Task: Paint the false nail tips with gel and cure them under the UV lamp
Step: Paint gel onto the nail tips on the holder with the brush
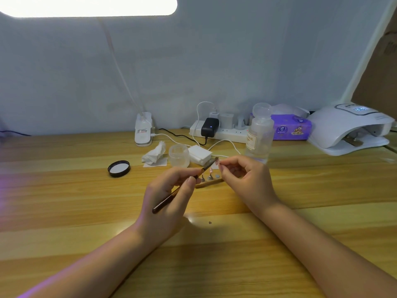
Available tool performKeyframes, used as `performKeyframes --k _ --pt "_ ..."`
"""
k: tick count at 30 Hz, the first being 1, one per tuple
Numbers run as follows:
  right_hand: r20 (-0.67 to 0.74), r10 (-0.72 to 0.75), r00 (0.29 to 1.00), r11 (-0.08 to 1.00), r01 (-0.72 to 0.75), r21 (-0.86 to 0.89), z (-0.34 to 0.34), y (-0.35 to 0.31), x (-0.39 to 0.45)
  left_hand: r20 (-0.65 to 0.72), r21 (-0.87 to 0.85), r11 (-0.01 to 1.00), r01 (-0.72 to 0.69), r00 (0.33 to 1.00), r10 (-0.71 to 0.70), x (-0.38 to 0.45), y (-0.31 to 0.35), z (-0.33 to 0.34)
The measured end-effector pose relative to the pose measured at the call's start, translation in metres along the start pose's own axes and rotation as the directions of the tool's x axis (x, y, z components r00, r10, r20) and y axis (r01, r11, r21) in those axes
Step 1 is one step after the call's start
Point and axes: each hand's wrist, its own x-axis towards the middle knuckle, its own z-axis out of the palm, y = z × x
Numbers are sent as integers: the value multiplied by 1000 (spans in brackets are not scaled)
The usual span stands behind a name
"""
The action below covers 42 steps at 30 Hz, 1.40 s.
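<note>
Pinched like a pen in the left hand (pixel 169 190), a brush (pixel 184 186) is angled so its bristles meet a nail tip (pixel 217 161), which is clamped between thumb and forefinger of the right hand (pixel 242 175) and lifted off the table (pixel 64 190), likely so gel can be laid on steadily. Just beyond the nail tip, small metal stands (pixel 209 177) and an open jar (pixel 179 155) are kept within reach, its lid (pixel 119 168) set aside to the left. Farther right of the nail tip, the lamp (pixel 350 129) is left with its mouth facing inward, apparently ready for curing.
</note>
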Motion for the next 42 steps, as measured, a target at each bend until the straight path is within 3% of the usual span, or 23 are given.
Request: performKeyframes --k 42 --pt "-32 -45 998 998 43 -50 -2 -1 0 -6 34 998 -58 998 58 -1 -1 -3"
